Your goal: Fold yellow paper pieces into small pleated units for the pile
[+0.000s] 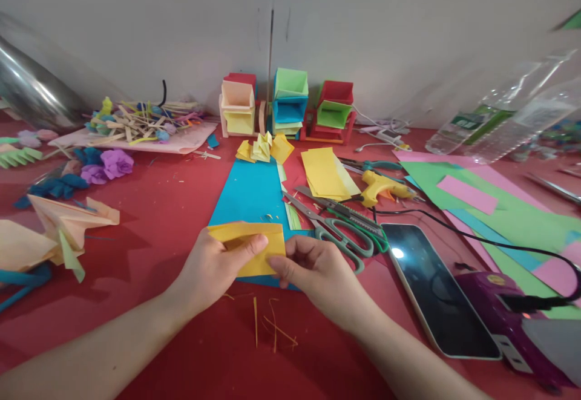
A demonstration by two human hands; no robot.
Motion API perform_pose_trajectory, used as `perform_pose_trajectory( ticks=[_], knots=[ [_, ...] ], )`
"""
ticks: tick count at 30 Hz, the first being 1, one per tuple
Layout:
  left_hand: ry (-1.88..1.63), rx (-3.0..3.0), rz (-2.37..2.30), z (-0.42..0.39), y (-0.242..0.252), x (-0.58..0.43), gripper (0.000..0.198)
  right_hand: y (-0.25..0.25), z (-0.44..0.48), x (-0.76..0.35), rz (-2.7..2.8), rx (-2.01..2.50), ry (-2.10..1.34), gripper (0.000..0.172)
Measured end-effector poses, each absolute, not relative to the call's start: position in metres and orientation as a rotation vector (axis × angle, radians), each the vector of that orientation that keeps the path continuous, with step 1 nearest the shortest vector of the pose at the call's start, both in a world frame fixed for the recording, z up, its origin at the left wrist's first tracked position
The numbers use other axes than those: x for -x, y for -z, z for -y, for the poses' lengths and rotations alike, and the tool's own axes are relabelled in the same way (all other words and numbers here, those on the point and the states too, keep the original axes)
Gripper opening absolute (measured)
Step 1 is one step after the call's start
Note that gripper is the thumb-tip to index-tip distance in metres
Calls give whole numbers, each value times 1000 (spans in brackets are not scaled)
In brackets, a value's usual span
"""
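Between my hands is a small yellow sheet of paper (265, 262), creased or folded over along its upper part. My left hand (211, 267) grips its left side, thumb lying across the front. At the right edge, my right hand (318, 270) pinches the paper between thumb and fingers. Beneath it lies a blue sheet (247, 188). Beyond that sit several folded yellow paper pieces (264, 147). A stack of yellow paper (324, 173) rests to the right, near grey-green handled scissors (342, 238) and a utility knife (349, 212).
Folded paper boxes on stands (289, 103) line the wall. On the right are a yellow glue gun (385, 188), a phone (442, 291), a purple device (494, 303), coloured sheets (490, 206) and plastic bottles (503, 112). Sticks (136, 121) and a paper plane (75, 221) lie left.
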State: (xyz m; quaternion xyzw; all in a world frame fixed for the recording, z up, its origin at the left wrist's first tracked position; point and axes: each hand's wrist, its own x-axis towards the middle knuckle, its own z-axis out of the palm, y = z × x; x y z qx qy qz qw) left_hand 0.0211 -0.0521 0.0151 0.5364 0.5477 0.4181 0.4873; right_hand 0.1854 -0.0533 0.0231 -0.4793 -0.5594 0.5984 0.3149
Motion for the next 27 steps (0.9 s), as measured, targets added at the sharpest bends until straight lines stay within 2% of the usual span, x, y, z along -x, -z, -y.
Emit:
perform_pose_trajectory(
  ticks=[11, 20, 27],
  knots=[
    [-1002, -1293, -1401, 49, -19, -20, 28, -27, 57, -184, 1555, 1349, -1550, 35],
    [-985, -1392, -1494, 46, -14, -17, 33, -21, 57, -182, 1560, 1316, -1559, 29],
    [-1038, -1397, -1466, 47, -15, -19, 29, -26, 56, -185, 1541, 1271, -1650, 24]
  ],
)
